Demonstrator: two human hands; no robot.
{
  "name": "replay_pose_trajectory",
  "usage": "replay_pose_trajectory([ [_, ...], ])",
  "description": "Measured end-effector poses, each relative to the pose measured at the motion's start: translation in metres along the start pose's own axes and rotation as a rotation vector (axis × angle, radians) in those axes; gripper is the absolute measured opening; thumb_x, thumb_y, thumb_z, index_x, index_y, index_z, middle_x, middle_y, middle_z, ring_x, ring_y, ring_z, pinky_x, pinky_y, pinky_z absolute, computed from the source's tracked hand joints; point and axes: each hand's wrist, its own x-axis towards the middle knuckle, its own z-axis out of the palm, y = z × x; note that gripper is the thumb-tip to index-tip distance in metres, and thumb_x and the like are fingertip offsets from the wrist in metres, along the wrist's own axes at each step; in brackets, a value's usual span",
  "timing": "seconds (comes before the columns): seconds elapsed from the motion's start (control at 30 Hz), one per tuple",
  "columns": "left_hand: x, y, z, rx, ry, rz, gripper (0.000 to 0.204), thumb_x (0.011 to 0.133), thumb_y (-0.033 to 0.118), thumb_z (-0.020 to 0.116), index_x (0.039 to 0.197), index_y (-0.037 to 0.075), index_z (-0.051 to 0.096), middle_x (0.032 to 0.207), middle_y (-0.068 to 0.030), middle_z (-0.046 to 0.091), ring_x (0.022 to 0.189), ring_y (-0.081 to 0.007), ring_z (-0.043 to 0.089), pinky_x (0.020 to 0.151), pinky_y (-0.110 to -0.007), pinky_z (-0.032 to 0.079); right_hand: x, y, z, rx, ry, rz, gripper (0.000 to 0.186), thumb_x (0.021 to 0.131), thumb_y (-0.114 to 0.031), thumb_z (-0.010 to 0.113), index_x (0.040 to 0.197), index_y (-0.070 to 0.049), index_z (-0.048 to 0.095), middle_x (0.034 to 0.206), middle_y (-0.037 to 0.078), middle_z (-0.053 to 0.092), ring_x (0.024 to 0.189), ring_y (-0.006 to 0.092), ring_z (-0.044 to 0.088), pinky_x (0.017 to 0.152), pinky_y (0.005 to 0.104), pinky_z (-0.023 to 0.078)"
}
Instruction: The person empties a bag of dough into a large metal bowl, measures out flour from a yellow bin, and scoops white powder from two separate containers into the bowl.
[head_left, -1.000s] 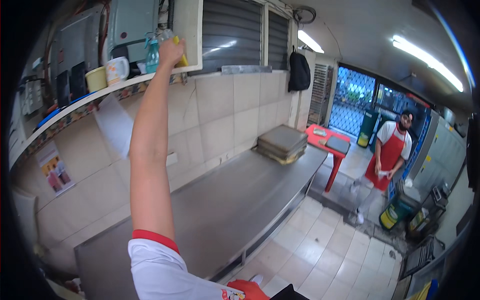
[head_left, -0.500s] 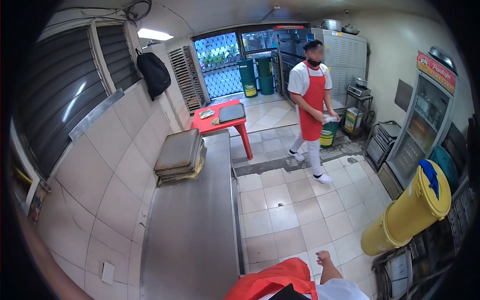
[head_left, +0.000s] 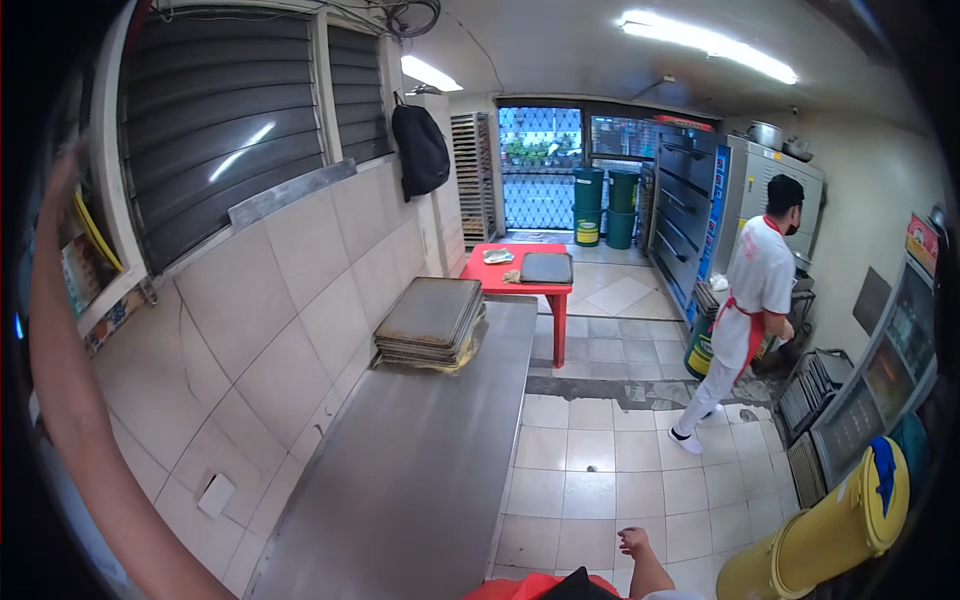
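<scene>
My left arm is raised along the left rim, its hand [head_left: 64, 172] up beside the opening left of the louvred window. That hand is dark and smeared, so its fingers cannot be made out. Near it, inside the opening, a yellow curved strip [head_left: 97, 235] shows among colourful items too unclear to name. My right hand [head_left: 632, 542] hangs low over the tiled floor, to the right of my red apron [head_left: 530, 586]. Its fingers are loosely apart and hold nothing.
A steel worktable [head_left: 400, 450] carries stacked baking trays [head_left: 430, 312]. Beyond it stands a red table [head_left: 558, 289] with a dark tray [head_left: 547, 268]. A co-worker [head_left: 760, 270] stands right of the deck oven [head_left: 684, 215]. Yellow bins [head_left: 835, 510] and a glass-door fridge [head_left: 880, 370] line the right side.
My left arm has come up further into view, toward the opening. My view has tilted up and turned left. The co-worker has turned away toward the right wall.
</scene>
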Motion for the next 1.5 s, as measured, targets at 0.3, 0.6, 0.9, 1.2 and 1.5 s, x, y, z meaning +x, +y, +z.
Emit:
replay_pose_trajectory([
  [0.3, -0.107, 0.082, -0.052, -0.782, 0.076, 0.214, 0.073, 0.094, 0.045, 0.057, 0.147, 0.001, 0.033, 0.156, -0.0148, 0.027, 0.145, -0.0251, 0.023, 0.117, -0.034, 0.019, 0.002, 0.128, -0.042, 0.176, -0.063, 0.118, 0.025, 0.092, -0.02, 0.054, 0.103, 0.001, 0.062, 0.078, 0.009, 0.062, 0.055, 0.0247, 0.056, 0.04, 0.0397, 0.04],
  [0.6, -0.137, 0.114, -0.112, -0.676, 0.206, 0.425, 0.047, 0.095, 0.028, 0.059, 0.137, 0.008, 0.052, 0.134, -0.0075, 0.055, 0.12, -0.0146, 0.05, 0.099, -0.025, 0.039, -0.021, 0.054, 0.047, -0.135, -0.219, -0.099, 0.029, 0.093, -0.023, 0.055, 0.109, 0.001, 0.062, 0.088, 0.007, 0.067, 0.07, 0.0247, 0.062, 0.05, 0.0387, 0.048],
  [0.9, -0.468, 0.142, -0.085, -0.946, -0.247, 0.181, 0.011, 0.083, 0.005, 0.072, 0.093, 0.002, 0.067, 0.09, -0.0026, 0.067, 0.083, -0.0092, 0.06, 0.079, -0.022, 0.048, -0.104, -0.08, 0.181, 0.025, -0.627, -0.592, 0.032, 0.095, -0.027, 0.058, 0.113, -0.002, 0.062, 0.095, 0.006, 0.067, 0.075, 0.0135, 0.061, 0.06, 0.0263, 0.05],
  [1.2, -0.83, 0.063, -0.15, -1.58, -0.13, -0.822, 0.015, 0.088, -0.004, 0.062, 0.097, 0.006, 0.056, 0.086, -0.0034, 0.061, 0.077, -0.0125, 0.061, 0.07, -0.024, 0.051, -0.414, -0.121, 0.171, 0.376, -1.615, -0.232, 0.045, 0.097, -0.03, 0.055, 0.135, -0.009, 0.045, 0.123, 0.008, 0.057, 0.104, 0.0209, 0.058, 0.091, 0.0383, 0.046],
  [1.5, -1.02, 0.044, -0.386, -1.24, -0.108, -1.305, 0.013, 0.089, -0.002, 0.063, 0.099, 0.005, 0.058, 0.085, -0.0034, 0.062, 0.08, -0.0138, 0.062, 0.071, -0.025, 0.052, -0.518, 0.08, 0.106, 0.369, -1.366, -0.157, 0.01, 0.09, -0.008, 0.064, 0.098, -0.002, 0.062, 0.088, 0.002, 0.063, 0.081, 0.0103, 0.058, 0.072, 0.0264, 0.048],
])
